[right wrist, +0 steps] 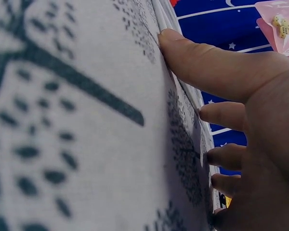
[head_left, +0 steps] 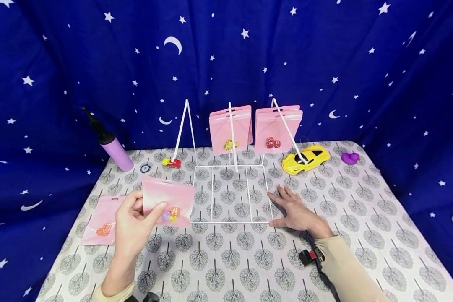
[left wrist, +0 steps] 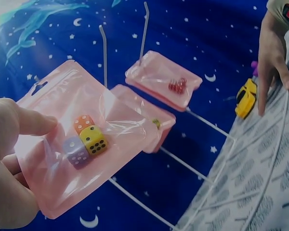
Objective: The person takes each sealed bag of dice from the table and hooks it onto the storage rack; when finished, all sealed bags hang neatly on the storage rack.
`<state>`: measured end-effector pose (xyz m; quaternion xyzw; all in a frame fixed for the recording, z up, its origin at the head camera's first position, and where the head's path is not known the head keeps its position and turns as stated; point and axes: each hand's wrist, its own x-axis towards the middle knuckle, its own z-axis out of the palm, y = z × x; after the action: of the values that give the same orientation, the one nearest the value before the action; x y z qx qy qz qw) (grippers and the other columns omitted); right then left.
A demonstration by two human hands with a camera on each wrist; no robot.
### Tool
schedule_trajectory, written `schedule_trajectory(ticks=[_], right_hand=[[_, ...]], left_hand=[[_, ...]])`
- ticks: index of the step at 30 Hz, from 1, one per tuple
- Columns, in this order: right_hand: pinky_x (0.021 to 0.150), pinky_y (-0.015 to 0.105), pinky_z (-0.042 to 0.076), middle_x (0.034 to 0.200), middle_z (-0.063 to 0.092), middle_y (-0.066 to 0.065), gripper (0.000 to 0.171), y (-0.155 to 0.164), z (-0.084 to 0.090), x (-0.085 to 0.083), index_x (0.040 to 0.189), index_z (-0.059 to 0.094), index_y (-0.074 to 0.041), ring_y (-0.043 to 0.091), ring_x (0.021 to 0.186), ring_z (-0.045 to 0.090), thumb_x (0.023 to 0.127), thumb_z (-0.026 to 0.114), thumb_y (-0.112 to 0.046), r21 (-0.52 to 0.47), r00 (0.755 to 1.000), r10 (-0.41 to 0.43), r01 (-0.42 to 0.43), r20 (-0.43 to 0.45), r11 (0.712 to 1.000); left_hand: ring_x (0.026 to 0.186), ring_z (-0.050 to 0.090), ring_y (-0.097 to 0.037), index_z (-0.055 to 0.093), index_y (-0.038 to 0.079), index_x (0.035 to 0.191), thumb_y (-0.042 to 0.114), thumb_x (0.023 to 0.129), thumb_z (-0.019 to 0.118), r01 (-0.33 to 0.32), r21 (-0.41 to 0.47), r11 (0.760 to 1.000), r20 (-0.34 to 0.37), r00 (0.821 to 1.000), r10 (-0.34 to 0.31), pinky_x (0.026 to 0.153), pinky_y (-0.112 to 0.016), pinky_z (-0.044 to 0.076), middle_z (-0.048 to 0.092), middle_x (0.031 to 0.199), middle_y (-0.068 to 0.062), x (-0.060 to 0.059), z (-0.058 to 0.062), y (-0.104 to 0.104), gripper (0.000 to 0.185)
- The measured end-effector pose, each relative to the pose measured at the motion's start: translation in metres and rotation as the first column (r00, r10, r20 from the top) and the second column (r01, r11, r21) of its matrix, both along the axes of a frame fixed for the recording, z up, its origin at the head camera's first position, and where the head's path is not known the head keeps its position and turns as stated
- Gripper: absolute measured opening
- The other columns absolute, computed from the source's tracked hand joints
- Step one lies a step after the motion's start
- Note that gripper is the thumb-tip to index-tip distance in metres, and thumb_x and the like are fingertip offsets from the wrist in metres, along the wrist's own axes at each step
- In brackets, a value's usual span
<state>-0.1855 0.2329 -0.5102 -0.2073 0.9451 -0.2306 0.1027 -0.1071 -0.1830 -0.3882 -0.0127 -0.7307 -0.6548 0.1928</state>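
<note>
My left hand (head_left: 145, 207) pinches a pink zip pouch (head_left: 167, 200) by its left edge, just above the table, with the thumb on its front. In the left wrist view the pouch (left wrist: 82, 144) shows three dice: orange, yellow and lilac. A white wire rack (head_left: 230, 193) stands mid-table. Two pink pouches hang from its prongs, one with a yellow die (head_left: 230, 128) and one with red dice (head_left: 277, 126). My right hand (head_left: 288, 205) lies flat and open on the tablecloth at the rack's front right corner, and its fingers (right wrist: 207, 62) press on the cloth beside the wire.
Another pink pouch (head_left: 102, 220) with orange dice lies at the table's left edge. A purple pump bottle (head_left: 113, 147), a poker chip (head_left: 145, 168) and a small red toy car (head_left: 171, 162) sit back left. Back right are a yellow toy car (head_left: 305, 159) and a purple toy (head_left: 350, 157).
</note>
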Motion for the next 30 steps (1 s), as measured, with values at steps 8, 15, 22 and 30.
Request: schedule_trajectory(ticks=[8,15,22,30], right_hand=[[0.111,0.074,0.004,0.158,0.012,0.03,0.096,0.001,-0.002,0.0,0.152,0.034,-0.012,0.052,0.145,0.004,0.075,0.079,-0.047,-0.011,1.0,0.01,-0.01,-0.019,1.0],[0.112,0.073,0.003,0.159,0.011,0.029,0.096,0.0,0.0,0.0,0.152,0.033,-0.013,0.052,0.145,0.003,0.075,0.078,-0.047,-0.006,1.0,0.008,-0.008,-0.006,1.0],[0.112,0.072,0.002,0.159,0.011,0.029,0.095,0.0,-0.002,0.0,0.152,0.033,-0.014,0.051,0.146,0.003,0.075,0.078,-0.048,-0.005,1.0,0.004,-0.004,-0.006,1.0],[0.111,0.073,0.004,0.159,0.01,0.028,0.095,0.001,0.001,0.0,0.152,0.034,-0.013,0.051,0.145,0.003,0.075,0.078,-0.048,-0.006,1.0,0.008,-0.008,0.003,1.0]], left_hand=[[0.067,0.066,-0.013,0.058,-0.01,0.107,-0.014,0.076,0.073,0.07,0.049,0.996,-0.09,0.994,-0.065,0.059,-0.023,0.059,0.074,0.09,-0.001,-0.003,0.01,0.01,0.034],[0.069,0.065,-0.01,0.057,-0.009,0.104,-0.017,0.076,0.07,0.144,0.081,0.986,-0.193,0.973,-0.126,0.058,-0.021,0.058,0.074,0.091,0.001,-0.008,0.013,0.013,0.031],[0.068,0.067,-0.009,0.059,-0.004,0.102,-0.018,0.075,0.07,0.135,0.084,0.987,-0.238,0.965,-0.111,0.057,-0.02,0.058,0.074,0.089,0.0,-0.015,0.022,0.018,0.032],[0.059,0.061,-0.008,0.06,-0.005,0.103,-0.015,0.077,0.072,0.106,0.069,0.992,-0.226,0.97,-0.088,0.046,-0.016,0.05,0.074,0.085,0.0,-0.023,0.023,0.02,0.03]])
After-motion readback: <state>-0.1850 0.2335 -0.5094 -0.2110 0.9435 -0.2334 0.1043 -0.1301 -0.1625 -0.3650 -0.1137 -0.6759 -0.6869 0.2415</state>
